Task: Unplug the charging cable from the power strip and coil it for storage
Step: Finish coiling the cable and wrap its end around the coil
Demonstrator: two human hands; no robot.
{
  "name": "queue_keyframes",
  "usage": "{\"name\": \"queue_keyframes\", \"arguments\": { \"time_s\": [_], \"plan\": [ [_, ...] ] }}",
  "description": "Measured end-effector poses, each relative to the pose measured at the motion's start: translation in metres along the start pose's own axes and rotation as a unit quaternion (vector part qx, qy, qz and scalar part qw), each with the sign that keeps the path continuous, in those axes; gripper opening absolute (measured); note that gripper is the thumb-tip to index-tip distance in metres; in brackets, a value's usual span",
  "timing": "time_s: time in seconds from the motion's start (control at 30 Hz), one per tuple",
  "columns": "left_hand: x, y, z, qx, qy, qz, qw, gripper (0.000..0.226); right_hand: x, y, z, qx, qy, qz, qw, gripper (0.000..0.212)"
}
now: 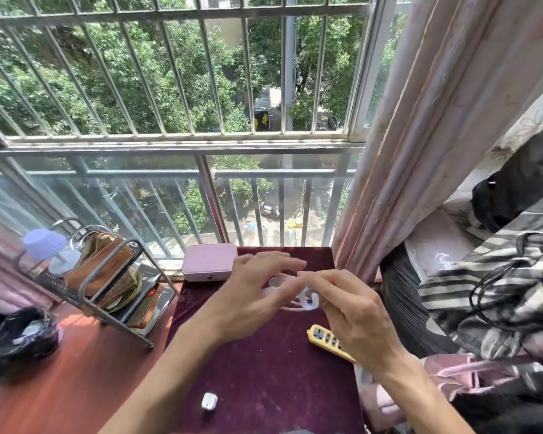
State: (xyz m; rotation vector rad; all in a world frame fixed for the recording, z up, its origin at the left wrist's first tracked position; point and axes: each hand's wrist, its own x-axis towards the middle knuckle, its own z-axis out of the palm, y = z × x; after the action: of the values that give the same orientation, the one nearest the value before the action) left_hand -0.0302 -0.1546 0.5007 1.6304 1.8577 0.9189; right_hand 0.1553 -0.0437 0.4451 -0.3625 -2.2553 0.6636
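I hold the thin white charging cable [290, 292] in the air above the dark red velvet-covered table [264, 364], between my two hands, so that the loops can form freely and do not drag on the cloth. It is already free from the yellow plastic power strip [328, 339], which lies on the table just under my right wrist with its sockets up; no plug sits in the sockets that I can see.

My left hand [251, 296] is half open, with the fingers spread and curved, and the loops seem to pass around or behind these fingers; the picture is blurred here, so I cannot say exactly how many turns there are. I judge it serves as the form for the coil. My right hand [351, 314] is closed in a pinch on the cable, thumb and forefinger together near the white curved end, because this hand must guide each turn.

The small white charger block [209, 400] lies apart, near the front edge of the table, probably put aside so its weight does not pull on the cable.

Farther out, a pink rectangular box [209, 261] stands at the far edge beside the window rail, and a grey metal wire rack [107, 286] stands to the left on the orange-brown surface. I judge the coiling is in progress, not finished.
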Motion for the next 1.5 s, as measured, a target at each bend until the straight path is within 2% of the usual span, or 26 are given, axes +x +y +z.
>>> {"name": "queue_keyframes", "arguments": {
  "time_s": [0.07, 0.13, 0.3, 0.43, 0.5, 0.6, 0.67, 0.73, 0.8, 0.87, 0.9, 0.97, 1.0, 1.03, 1.07, 1.13, 1.27, 1.33, 1.43, 1.5],
  "plan": [
    [0.005, -0.006, 0.008, 0.011, -0.028, 0.018, 0.999, 0.028, -0.003, 0.001, -0.002, 0.002, 0.012, 0.0, 1.0, 0.036],
    [0.006, -0.01, 0.017, -0.001, -0.023, 0.025, 0.999, 0.034, -0.007, 0.002, -0.003, -0.012, 0.023, 0.003, 1.0, 0.036],
    [0.005, -0.011, 0.04, -0.204, -0.005, 0.009, 0.979, 0.043, -0.014, 0.003, 0.0, -0.05, 0.082, 0.007, 0.995, 0.032],
    [0.003, -0.006, 0.049, -0.255, 0.025, 0.023, 0.966, 0.039, -0.016, 0.001, 0.008, -0.072, 0.109, 0.026, 0.991, 0.029],
    [0.002, -0.004, 0.05, -0.271, 0.048, 0.027, 0.961, 0.047, -0.016, 0.003, 0.01, -0.028, 0.096, 0.056, 0.993, 0.027],
    [0.002, -0.001, 0.054, -0.278, 0.099, 0.025, 0.955, 0.071, -0.015, 0.003, 0.014, 0.125, 0.02, 0.133, 0.983, 0.021],
    [0.003, 0.002, 0.057, -0.295, 0.113, 0.009, 0.949, 0.082, -0.014, 0.002, 0.021, 0.132, 0.015, 0.13, 0.983, 0.007],
    [0.003, 0.003, 0.063, -0.327, 0.126, -0.011, 0.936, 0.077, -0.013, 0.002, 0.027, 0.113, 0.031, 0.129, 0.985, 0.017],
    [0.004, 0.003, 0.069, -0.334, 0.153, -0.025, 0.93, 0.069, -0.009, 0.004, 0.029, 0.098, 0.03, 0.142, 0.985, 0.012],
    [0.006, -0.001, 0.073, -0.311, 0.214, -0.039, 0.925, 0.065, -0.008, 0.006, 0.031, 0.088, -0.008, 0.152, 0.984, 0.006],
    [0.006, -0.004, 0.073, -0.3, 0.242, -0.041, 0.922, 0.061, -0.008, 0.005, 0.031, 0.078, -0.033, 0.157, 0.984, 0.017],
    [0.007, -0.011, 0.07, -0.28, 0.268, -0.041, 0.921, 0.058, -0.012, 0.002, 0.029, 0.032, -0.05, 0.147, 0.987, 0.055],
    [0.006, -0.014, 0.068, -0.272, 0.271, -0.042, 0.923, 0.058, -0.014, 0.0, 0.027, 0.013, -0.034, 0.135, 0.99, 0.07],
    [0.005, -0.018, 0.067, -0.264, 0.271, -0.041, 0.925, 0.058, -0.016, -0.003, 0.026, 0.005, -0.006, 0.124, 0.992, 0.076],
    [0.005, -0.022, 0.067, -0.258, 0.269, -0.038, 0.927, 0.058, -0.019, -0.005, 0.025, 0.004, 0.03, 0.112, 0.993, 0.075],
    [0.003, -0.024, 0.068, -0.247, 0.269, -0.035, 0.93, 0.058, -0.02, -0.011, 0.025, 0.015, 0.087, 0.09, 0.992, 0.058],
    [0.002, -0.018, 0.07, -0.234, 0.264, -0.033, 0.935, 0.056, -0.016, -0.024, 0.027, 0.049, 0.101, 0.089, 0.99, 0.027],
    [0.0, -0.017, 0.069, -0.241, 0.263, -0.033, 0.934, 0.056, -0.016, -0.026, 0.027, 0.06, 0.105, 0.087, 0.989, 0.022],
    [-0.001, -0.017, 0.065, -0.228, 0.254, -0.039, 0.939, 0.073, -0.021, -0.026, 0.025, 0.062, 0.094, 0.069, 0.991, 0.023],
    [-0.001, -0.018, 0.063, -0.217, 0.254, -0.041, 0.942, 0.075, -0.024, -0.027, 0.022, 0.056, 0.084, 0.054, 0.993, 0.024]
  ]
}}
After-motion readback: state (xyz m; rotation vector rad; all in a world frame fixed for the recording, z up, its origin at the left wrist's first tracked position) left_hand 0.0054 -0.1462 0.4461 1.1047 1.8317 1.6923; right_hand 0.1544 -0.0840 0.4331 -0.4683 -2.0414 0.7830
